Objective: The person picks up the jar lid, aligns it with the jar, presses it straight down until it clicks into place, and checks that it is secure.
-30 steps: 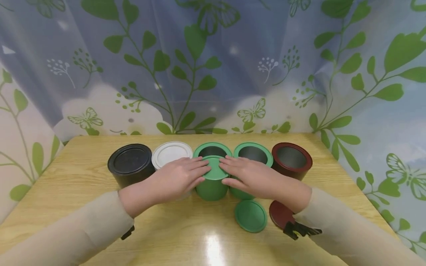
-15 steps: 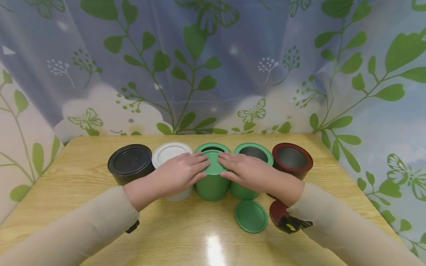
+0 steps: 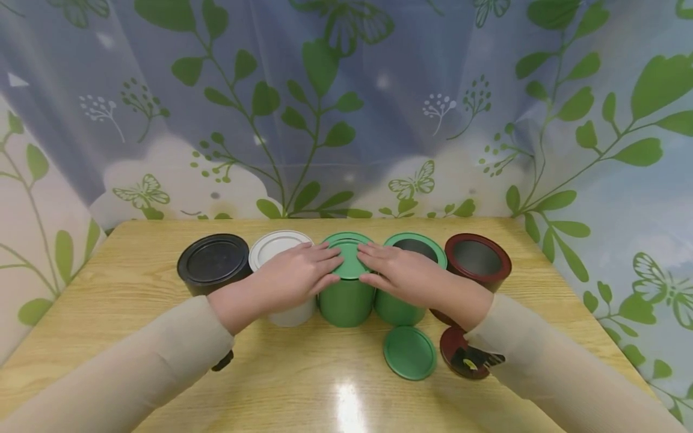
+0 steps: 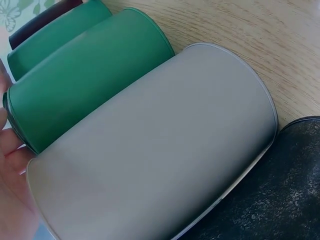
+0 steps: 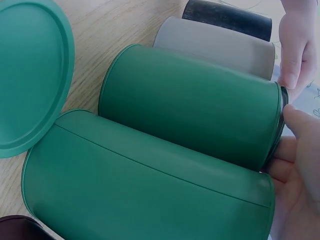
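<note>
My left grip (image 3: 292, 279) and my right grip (image 3: 408, 276) are both open, with the straight fingers laid flat from the two sides on one round, smooth green lid (image 3: 346, 264). My thumbs lie along its near edge. This lid is on top of the middle cylindrical green can (image 3: 346, 305), and a narrow dark gap shows between it and the far rim, so it does not sit flush there.

Just to the right of it stands a second cylindrical green can (image 3: 399, 308), whose top is uncovered, partly behind my right grip. Further right is a dark red cylindrical can (image 3: 475, 258), also without cover. To the left stand a white cylindrical can (image 3: 292, 316) and, at the far left, a black one, both with covered tops.

On the near side, a second round green lid (image 3: 409, 353) lies on the wood-grained counter (image 3: 292, 391); to its right lies a round dark red lid (image 3: 453, 346), partly hidden by my right wrist. Behind everything hangs a leaf-printed blue and white cloth (image 3: 216, 114).
</note>
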Motion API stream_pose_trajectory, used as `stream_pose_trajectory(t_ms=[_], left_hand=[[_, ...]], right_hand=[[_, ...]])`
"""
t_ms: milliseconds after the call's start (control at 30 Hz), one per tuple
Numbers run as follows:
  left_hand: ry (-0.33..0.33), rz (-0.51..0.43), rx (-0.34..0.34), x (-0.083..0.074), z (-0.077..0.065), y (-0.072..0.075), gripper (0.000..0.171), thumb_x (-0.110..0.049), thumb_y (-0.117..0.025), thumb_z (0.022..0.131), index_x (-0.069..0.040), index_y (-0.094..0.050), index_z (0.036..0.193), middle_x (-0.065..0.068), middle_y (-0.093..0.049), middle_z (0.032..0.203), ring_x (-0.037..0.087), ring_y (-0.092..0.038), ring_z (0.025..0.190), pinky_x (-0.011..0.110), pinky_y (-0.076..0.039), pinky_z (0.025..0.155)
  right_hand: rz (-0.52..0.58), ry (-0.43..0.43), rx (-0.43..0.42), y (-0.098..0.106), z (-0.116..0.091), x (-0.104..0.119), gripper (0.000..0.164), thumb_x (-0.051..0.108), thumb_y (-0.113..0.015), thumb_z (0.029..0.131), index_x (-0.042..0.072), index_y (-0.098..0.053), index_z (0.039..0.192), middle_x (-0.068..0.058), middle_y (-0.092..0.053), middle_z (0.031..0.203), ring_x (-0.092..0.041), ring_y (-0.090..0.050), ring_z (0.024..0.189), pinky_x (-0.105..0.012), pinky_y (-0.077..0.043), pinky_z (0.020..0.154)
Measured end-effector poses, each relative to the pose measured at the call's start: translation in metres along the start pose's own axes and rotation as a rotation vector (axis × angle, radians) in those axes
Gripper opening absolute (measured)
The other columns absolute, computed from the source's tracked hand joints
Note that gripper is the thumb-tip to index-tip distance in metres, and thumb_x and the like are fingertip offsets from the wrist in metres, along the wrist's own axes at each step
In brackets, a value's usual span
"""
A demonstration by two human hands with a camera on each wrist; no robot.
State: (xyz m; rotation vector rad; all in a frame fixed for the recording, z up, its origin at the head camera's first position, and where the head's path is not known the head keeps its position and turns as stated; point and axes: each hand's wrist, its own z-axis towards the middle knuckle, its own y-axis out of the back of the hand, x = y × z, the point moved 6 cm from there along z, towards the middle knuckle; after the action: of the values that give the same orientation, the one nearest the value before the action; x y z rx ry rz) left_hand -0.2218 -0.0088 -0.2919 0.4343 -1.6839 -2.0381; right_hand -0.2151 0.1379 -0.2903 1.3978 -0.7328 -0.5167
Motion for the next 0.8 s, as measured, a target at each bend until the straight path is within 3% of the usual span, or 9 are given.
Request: stream_pose_trajectory(t_ms=[300, 800], left_hand=[[0.024, -0.014, 0.041, 0.004, 0.003, -0.0036, 0.042, -0.029, -0.041, 0.101, -0.004, -0.051, 0.134, 0.011, -0.046, 0.138, 0.029, -0.039, 0.129, 0.045, -0.031, 0.106], [0.012, -0.013, 0.023, 0.0056, 0.004, -0.004, 0.042, -0.028, -0.042, 0.101, -0.003, -0.052, 0.133, 0.012, -0.048, 0.137, 0.03, -0.04, 0.128, 0.046, -0.033, 0.104]], right_hand=[[-0.007, -0.012, 0.001, -0.0012, 0.0018, -0.0037, 0.054, 0.035, -0.044, 0.099, 0.002, -0.038, 0.141, -0.014, -0.032, 0.147, -0.026, -0.028, 0.136, -0.042, -0.029, 0.107], [-0.011, -0.013, 0.014, -0.0006, 0.0041, -0.0035, 0.054, 0.035, -0.044, 0.099, 0.001, -0.037, 0.141, -0.015, -0.032, 0.147, -0.027, -0.026, 0.136, -0.042, -0.028, 0.108]])
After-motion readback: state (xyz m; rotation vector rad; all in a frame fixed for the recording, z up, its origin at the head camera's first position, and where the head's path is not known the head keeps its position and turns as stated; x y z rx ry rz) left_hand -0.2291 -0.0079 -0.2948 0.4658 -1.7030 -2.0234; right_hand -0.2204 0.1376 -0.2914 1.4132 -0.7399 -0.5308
